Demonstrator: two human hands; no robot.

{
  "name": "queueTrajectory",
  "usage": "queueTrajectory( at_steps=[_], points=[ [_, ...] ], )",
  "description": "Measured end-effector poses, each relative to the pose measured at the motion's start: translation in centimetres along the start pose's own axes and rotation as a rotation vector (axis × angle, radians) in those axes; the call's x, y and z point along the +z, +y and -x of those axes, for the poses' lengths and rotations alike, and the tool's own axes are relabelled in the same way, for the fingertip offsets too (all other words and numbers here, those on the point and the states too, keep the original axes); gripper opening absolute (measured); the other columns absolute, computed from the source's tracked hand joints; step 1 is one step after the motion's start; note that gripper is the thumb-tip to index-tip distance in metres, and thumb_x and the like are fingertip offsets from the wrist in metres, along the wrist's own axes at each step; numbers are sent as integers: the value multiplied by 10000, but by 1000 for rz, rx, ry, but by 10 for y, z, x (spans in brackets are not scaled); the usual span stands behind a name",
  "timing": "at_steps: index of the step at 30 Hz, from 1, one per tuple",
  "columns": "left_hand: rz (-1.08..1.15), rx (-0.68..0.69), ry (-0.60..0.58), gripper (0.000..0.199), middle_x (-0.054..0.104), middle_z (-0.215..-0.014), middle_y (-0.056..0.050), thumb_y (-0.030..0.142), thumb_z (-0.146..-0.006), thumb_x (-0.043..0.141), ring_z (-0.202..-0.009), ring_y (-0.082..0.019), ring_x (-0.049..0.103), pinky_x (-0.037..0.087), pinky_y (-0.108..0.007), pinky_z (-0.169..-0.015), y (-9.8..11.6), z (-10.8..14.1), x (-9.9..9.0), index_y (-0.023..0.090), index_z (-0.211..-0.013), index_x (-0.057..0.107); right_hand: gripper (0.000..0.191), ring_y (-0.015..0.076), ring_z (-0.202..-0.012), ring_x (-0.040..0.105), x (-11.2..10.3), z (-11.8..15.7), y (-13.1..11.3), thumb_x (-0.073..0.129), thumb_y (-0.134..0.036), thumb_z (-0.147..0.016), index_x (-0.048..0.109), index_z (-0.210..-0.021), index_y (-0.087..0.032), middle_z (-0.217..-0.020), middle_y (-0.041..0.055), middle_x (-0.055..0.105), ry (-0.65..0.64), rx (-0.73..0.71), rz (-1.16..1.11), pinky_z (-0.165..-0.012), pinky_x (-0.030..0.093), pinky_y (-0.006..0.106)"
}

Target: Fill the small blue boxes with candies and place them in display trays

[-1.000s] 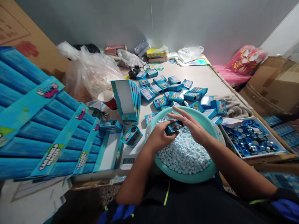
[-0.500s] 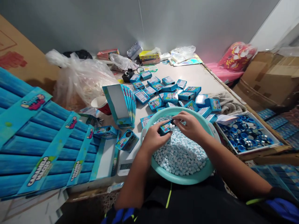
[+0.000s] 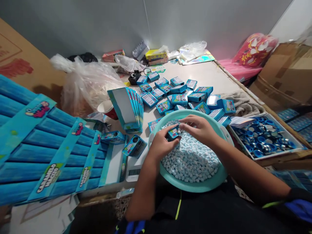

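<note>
My left hand point(image 3: 161, 145) is wrapped round a small blue candy tin point(image 3: 173, 132), held tilted above a turquoise basin point(image 3: 188, 186). Pale blue and white candies point(image 3: 191, 165) fill much of the basin. At the tin's open right end, my right hand point(image 3: 201, 130) has its fingers curled inward over a few candies. The palm side of that hand is mostly hidden. Behind the basin lies a loose pile of similar blue tins point(image 3: 179, 99).
Blue display boxes point(image 3: 126, 109) stand left of the basin, near a paper cup point(image 3: 106, 108) and a scale point(image 3: 133, 174). A white tray point(image 3: 280, 155) of blue caps is at the right. Large blue cartons point(image 3: 48, 146) fill the left; a clear plastic bag point(image 3: 85, 84) sits behind them.
My right fingers have shifted slightly at the tin's mouth, and fewer candies show there. My left hand keeps the tin in place. The whole view has swung a little.
</note>
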State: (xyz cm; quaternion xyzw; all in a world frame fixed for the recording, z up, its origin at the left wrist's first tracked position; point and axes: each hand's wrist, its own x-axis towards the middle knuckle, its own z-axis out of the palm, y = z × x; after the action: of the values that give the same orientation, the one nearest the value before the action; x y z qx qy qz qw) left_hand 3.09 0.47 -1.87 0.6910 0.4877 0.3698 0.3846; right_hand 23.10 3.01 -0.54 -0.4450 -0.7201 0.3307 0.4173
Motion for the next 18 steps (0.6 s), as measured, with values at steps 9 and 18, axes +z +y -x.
queueTrajectory(
  at_steps=[9,18],
  points=[
    [10,-16,13,496,749,-1224,-83,314,-794,793,-1116,-286,716,584,-467,-1045,4,0,0,223,-1276,717,275,173,-713,576,0,-1,9,757,-456,-850,759,-911,-188,-832,39,632,29,35,-6,-648,480,327],
    [40,-48,-3,514,736,-1260,-83,329,-792,798,-1179,-304,695,572,-482,-1073,0,-2,-1,232,-1290,711,321,173,-699,591,-2,-1,6,615,-354,-972,729,-718,-194,-810,62,658,27,-94,87,-648,467,330]
  ],
)
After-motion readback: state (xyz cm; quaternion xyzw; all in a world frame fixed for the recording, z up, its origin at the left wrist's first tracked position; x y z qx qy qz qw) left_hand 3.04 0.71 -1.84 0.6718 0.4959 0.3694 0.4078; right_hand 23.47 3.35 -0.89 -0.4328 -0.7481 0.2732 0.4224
